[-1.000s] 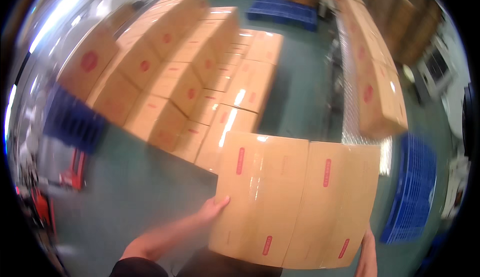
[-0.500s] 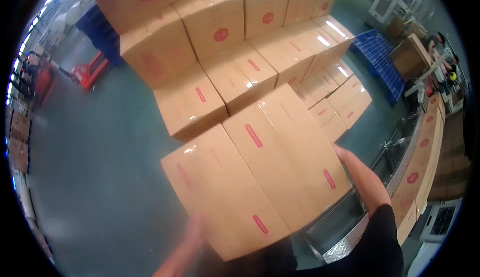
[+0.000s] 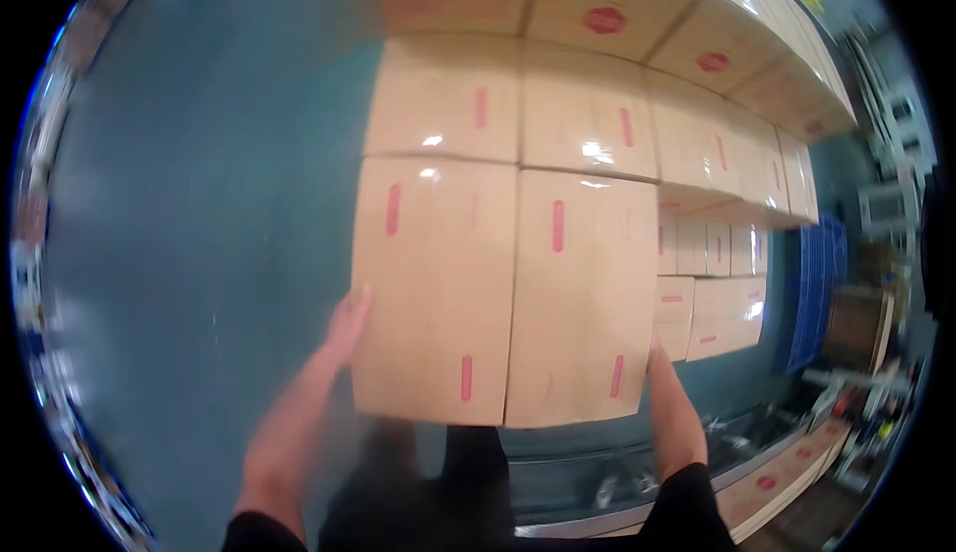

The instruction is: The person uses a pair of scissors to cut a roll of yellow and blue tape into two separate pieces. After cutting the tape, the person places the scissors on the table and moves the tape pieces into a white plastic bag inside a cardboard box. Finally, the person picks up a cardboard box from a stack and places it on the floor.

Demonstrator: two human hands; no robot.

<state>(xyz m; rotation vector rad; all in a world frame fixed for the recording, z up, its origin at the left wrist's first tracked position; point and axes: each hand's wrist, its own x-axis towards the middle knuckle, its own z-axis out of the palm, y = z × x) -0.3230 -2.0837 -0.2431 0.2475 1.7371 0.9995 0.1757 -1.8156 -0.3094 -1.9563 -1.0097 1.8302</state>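
Two cardboard boxes are pressed side by side between my hands: a left box (image 3: 433,283) and a right box (image 3: 583,293), both with red printed marks on their tops. My left hand (image 3: 349,325) lies against the outer side of the left box, thumb near its top edge. Against the far side of the right box is my right hand (image 3: 654,353), its fingers mostly hidden by the box. The far edges of both boxes meet a row of similar stacked boxes (image 3: 443,104), with little or no visible gap.
Taller tiers of cartons (image 3: 607,14) rise beyond the row. Lower cartons (image 3: 732,318) sit to the right, beside a blue plastic pallet (image 3: 812,288). A line of long cartons (image 3: 782,482) runs along the lower right. Grey-green floor (image 3: 219,204) stretches along the left.
Both held boxes have turned from a slant to square with the stack and moved up against its front row. My view has swung around, and both hands stay on the boxes.
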